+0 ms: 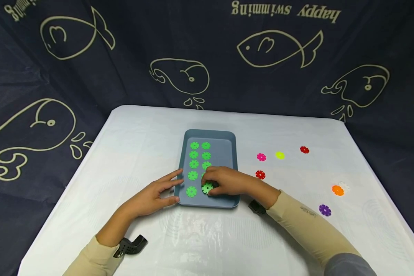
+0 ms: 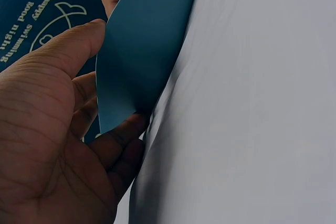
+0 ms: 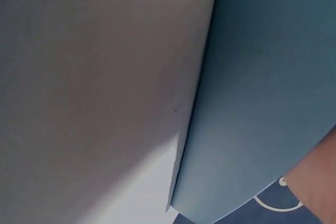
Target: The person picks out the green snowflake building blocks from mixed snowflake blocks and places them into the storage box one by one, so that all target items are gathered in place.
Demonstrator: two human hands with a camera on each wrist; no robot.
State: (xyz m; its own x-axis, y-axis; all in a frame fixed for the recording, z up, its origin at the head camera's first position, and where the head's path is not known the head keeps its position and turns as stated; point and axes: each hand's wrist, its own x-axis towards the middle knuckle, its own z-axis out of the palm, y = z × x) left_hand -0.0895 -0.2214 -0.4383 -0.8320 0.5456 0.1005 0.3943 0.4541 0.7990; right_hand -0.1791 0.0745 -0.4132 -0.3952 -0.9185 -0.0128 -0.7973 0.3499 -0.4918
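A blue-grey tray [image 1: 225, 151] lies on the table with green notched plastic discs [image 1: 194, 164] in two columns on its left and middle. My right hand [image 1: 225, 180] reaches over the tray's right rim. Its thumb and fingers pinch a green notched disc [image 1: 207, 188] at the near end of the second column; the hand partly covers that column. My left hand [image 1: 155, 194] is at the tray's left side, fingers spread and touching the rim. In the left wrist view, its fingers lie along the tray's outer wall [image 2: 149, 35]. The right wrist view shows mostly the tray's outer wall [image 3: 252, 114].
Right of the tray, loose discs lie scattered on the white tablecloth [image 1: 141, 134]: pink [image 1: 261, 157], yellow [image 1: 280, 155], red [image 1: 260, 174], purple [image 1: 325, 210], orange [image 1: 338, 190] overlapping a white one [image 1: 345, 186]. A dark curtain [image 1: 220, 38] hangs behind the table.
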